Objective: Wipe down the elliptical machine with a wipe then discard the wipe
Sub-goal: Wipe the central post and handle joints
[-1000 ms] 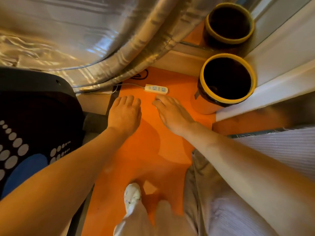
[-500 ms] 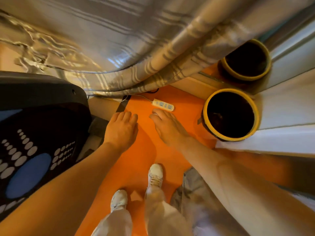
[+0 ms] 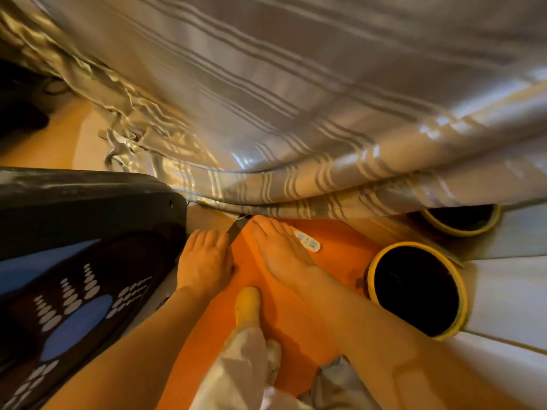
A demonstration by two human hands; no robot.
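Reaching forward and down, the left hand [image 3: 207,258] has its fingers [image 3: 204,236] straight and close together, holding nothing, with the tips just beside the dark shell of the elliptical machine [image 3: 88,232], which fills the lower left with its blue patch and rows of pale ovals. The right hand [image 3: 284,255] stretches out flat, fingers extended and nearly together, also holding nothing; its fingertips reach to the hem of a striped grey curtain [image 3: 296,113]. No wipe shows in either hand, though the palms face away, so I cannot tell for sure. Just beside the right hand lies a white power strip [image 3: 309,242] on the orange floor mat [image 3: 296,321]. To the right stand two round yellow-rimmed bins. The nearer bin [image 3: 381,261] is open, and its inside is too dark to make out any contents. The farther bin [image 3: 461,230] is half hidden under the curtain, its inside equally dark. A foot in a light shoe [image 3: 247,303] stands between the forearms.
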